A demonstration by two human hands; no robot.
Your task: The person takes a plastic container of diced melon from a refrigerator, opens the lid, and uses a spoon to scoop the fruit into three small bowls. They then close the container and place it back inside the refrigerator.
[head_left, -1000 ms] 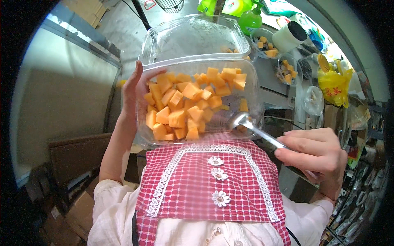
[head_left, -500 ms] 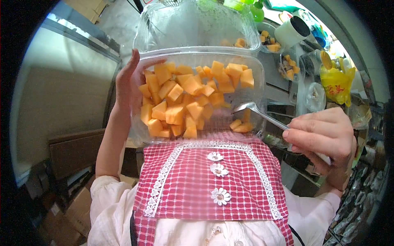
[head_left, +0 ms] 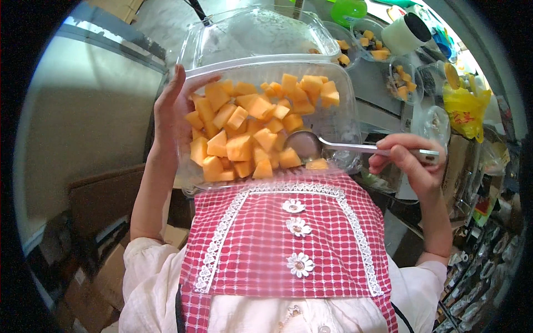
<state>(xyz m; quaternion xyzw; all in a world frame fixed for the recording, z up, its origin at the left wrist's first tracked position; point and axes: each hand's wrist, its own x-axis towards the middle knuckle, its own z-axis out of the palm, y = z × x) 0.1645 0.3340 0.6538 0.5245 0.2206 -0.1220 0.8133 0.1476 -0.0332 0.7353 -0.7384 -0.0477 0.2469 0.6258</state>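
A clear plastic container (head_left: 347, 119) with a hinged lid (head_left: 261, 36) lifted open is tilted against my apron front. Many orange melon cubes (head_left: 239, 147) are heaped in its left and middle parts. My left hand (head_left: 171, 105) grips the container's left side, thumb up along the wall and fingers behind it. My right hand (head_left: 413, 161) holds a metal spoon (head_left: 355, 147) by its handle, fingers closed round it. The round bowl of the spoon rests inside the container, next to the melon cubes at lower right.
Clear cups with melon pieces and dark bits (head_left: 369, 44), (head_left: 404, 83) stand on a grey table at the upper right. Beside them are a white tub (head_left: 405, 34), a yellow plastic bag (head_left: 466, 111) and a green bottle (head_left: 348, 10). Cardboard boxes (head_left: 102, 277) lie at lower left.
The spoon has turned, and its bowl has moved left among the cubes. My right hand has shifted left and changed its hold on the handle. The container has tilted slightly.
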